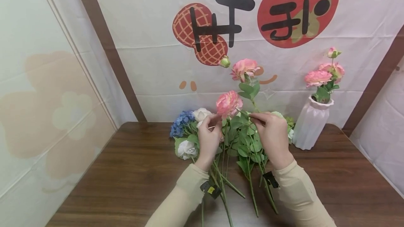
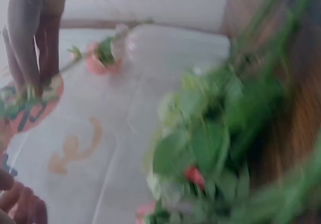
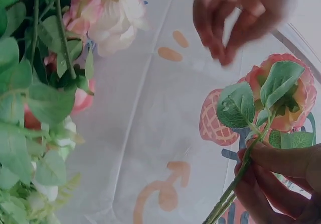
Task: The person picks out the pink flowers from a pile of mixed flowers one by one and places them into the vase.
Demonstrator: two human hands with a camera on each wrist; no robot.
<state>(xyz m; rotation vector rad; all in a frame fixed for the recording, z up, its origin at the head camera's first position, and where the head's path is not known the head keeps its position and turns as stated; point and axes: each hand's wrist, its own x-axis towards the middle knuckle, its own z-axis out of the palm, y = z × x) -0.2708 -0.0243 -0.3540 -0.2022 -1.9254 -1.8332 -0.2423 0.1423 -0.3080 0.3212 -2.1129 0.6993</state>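
Note:
My right hand point(image 1: 272, 136) pinches a green leafy stem between thumb and fingers, above a pile of flowers. From that grip rise a ruffled pink flower point(image 1: 245, 68) and a green-pink bud point(image 1: 224, 61); a second pink flower point(image 1: 229, 104) is nearer my left hand. In the right wrist view, the pinched stem point(image 3: 239, 176) runs below a pink bloom seen from behind. My left hand point(image 1: 209, 137) is raised beside the lower pink flower, fingers loosely bent. It appears blurred in the right wrist view, with nothing visible in the fingers point(image 3: 215, 38).
A white fluted vase point(image 1: 312, 125) with pink flowers stands at the back right. Beneath my hands lie blue hydrangea point(image 1: 182, 123), white flowers point(image 1: 187, 149) and leafy stems point(image 1: 252, 192) on the brown wooden table point(image 1: 126, 178). A printed cloth point(image 1: 151, 66) hangs behind.

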